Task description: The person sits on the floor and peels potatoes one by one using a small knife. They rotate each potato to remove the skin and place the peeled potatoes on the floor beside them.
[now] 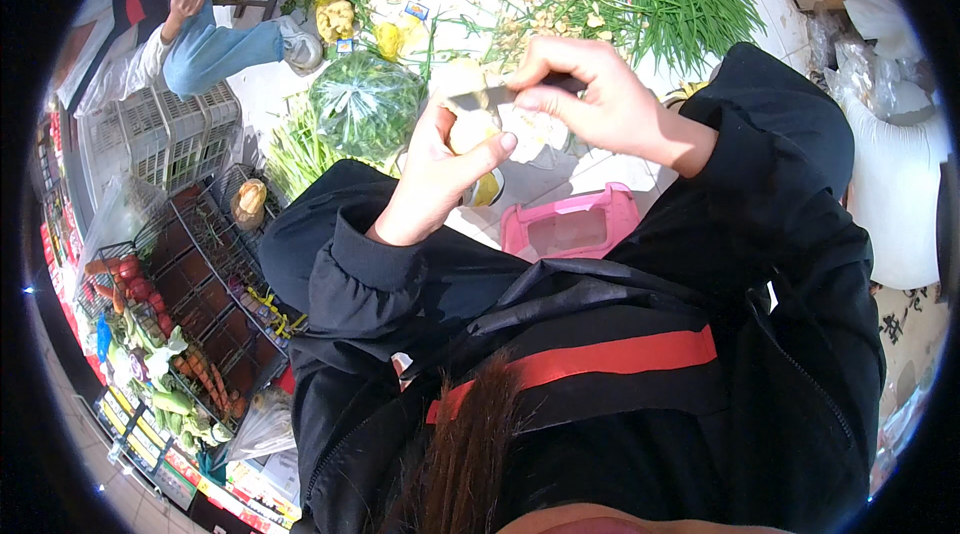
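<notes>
In my left hand [439, 177] is a pale, knobby root that looks like ginger [474, 135], gripped between the thumb and the fingers. My right hand [600, 98] holds a small knife [480, 100] by its handle, which the fingers largely hide. The knife's blade lies across the upper part of the root, pointing left. Sunlight washes out the root's surface, so I cannot tell how much of its skin is off. Below the hands, scraps and thin peelings [544, 132] lie on the pale tiled floor.
A pink plastic stool [570, 222] stands between my knees. Garlic chives [675, 1] lie at the upper right, a bagged bunch of greens [367, 106] on the left. Vegetable crates [217, 294] line the left side. Another person [217, 57] sits at the upper left. A full white sack [896, 189] stands right.
</notes>
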